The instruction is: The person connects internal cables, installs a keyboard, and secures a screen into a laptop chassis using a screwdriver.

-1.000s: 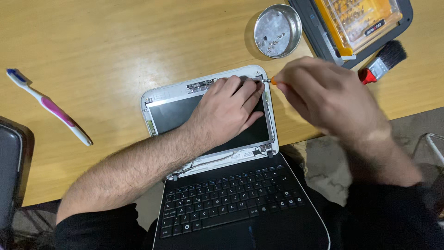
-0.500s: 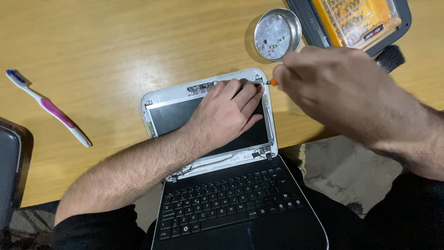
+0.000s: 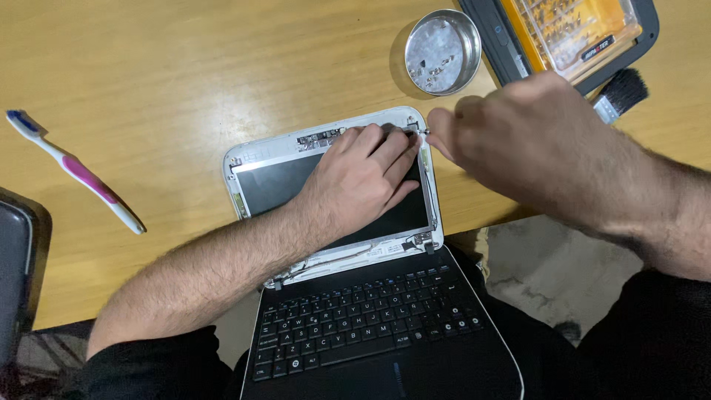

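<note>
A small black laptop point(image 3: 370, 326) lies opened flat, its white-framed screen point(image 3: 274, 181) resting on the wooden table with the bezel removed. My left hand point(image 3: 363, 178) presses flat on the screen panel, fingertips at its top right corner. My right hand point(image 3: 533, 144) hovers just right of that corner, fingers pinched around a thin screwdriver whose metal tip point(image 3: 424, 131) touches the corner. The tool's handle is hidden inside my fist.
A round metal dish point(image 3: 443, 52) with several small screws sits behind the screen. A grey case with a yellow bit tray point(image 3: 570, 30) lies at the top right, a black brush point(image 3: 621, 92) beside it. A pink and white toothbrush point(image 3: 74, 170) lies to the left.
My right hand has lifted and swung so its back faces up, covering more of the brush. The orange of the tool handle is no longer visible. My left hand stays put.
</note>
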